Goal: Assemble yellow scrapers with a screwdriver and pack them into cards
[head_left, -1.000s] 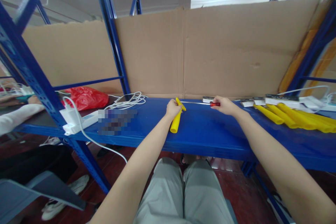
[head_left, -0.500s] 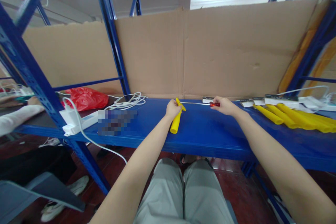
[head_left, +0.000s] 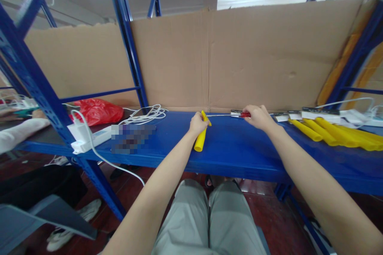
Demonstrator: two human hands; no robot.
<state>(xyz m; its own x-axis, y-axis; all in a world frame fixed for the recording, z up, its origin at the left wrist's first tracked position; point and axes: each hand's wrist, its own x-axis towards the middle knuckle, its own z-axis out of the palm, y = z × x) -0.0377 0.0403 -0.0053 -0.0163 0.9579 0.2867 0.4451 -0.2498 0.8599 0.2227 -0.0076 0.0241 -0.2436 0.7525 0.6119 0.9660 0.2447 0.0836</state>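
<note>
My left hand (head_left: 197,123) is closed around a yellow tube-like piece (head_left: 200,142) with a short crosspiece near its far end, just above the blue shelf. My right hand (head_left: 257,117) is wrapped round the red handle of a screwdriver (head_left: 245,114). Its long thin metal shaft points left, and the tip reaches the far end of the yellow piece beside my left fingers. Whether the tip sits in a screw is too small to make out.
On the right of the blue shelf (head_left: 233,155) lie several yellow tubes (head_left: 329,133) with white and black boxes (head_left: 321,114) behind. At left are a white power strip (head_left: 95,137), coiled white cable (head_left: 149,114), a red bag (head_left: 100,111) and another person's sleeve (head_left: 24,133). Cardboard (head_left: 254,59) stands behind.
My right hand has shifted slightly right and up, and its fingers now cover more of the screwdriver handle. My left hand and the yellow piece stay nearly in place; the crosspiece looks turned.
</note>
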